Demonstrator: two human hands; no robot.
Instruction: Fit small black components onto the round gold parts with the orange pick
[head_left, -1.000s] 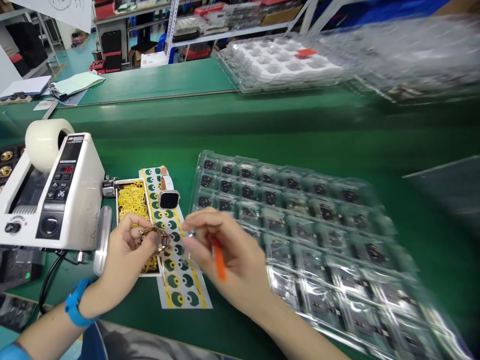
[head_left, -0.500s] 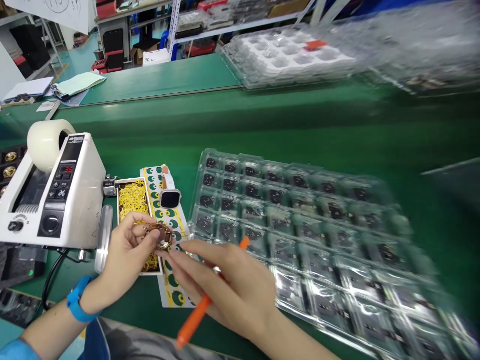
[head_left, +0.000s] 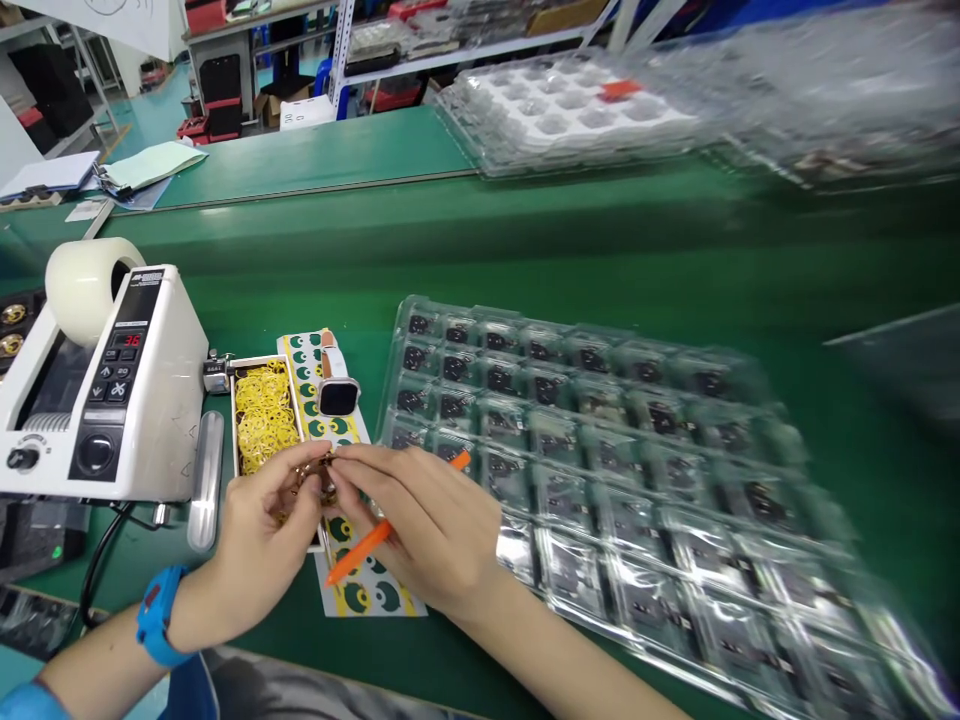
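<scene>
My left hand [head_left: 259,535] is closed, pinching a small gold-coloured, ring-shaped metal part [head_left: 327,487] between thumb and fingers. My right hand [head_left: 435,525] has its thumb and fingertips pressed together against the part's right side. An orange pen-like stick [head_left: 358,556] is tucked in the same hand, slanting down to the left; its ends show on either side of the fingers. Just behind the left hand, yellow rings [head_left: 264,405] fill a narrow white box [head_left: 235,440]. A smartwatch [head_left: 338,397] lies on a patterned sheet [head_left: 409,602], beyond the gold part. Fingers hide much of the part.
A white tape dispenser [head_left: 176,400] with a tape roll stands at left, a clear plastic tube [head_left: 204,490] beside it. Clear compartment trays [head_left: 600,540] with small dark parts cover the right. More plastic trays [head_left: 517,150] are piled on the raised back ledge.
My right hand has moved left and slightly up, its fingertips now meeting the gold part. The orange stick has shifted left with it and lies flatter.
</scene>
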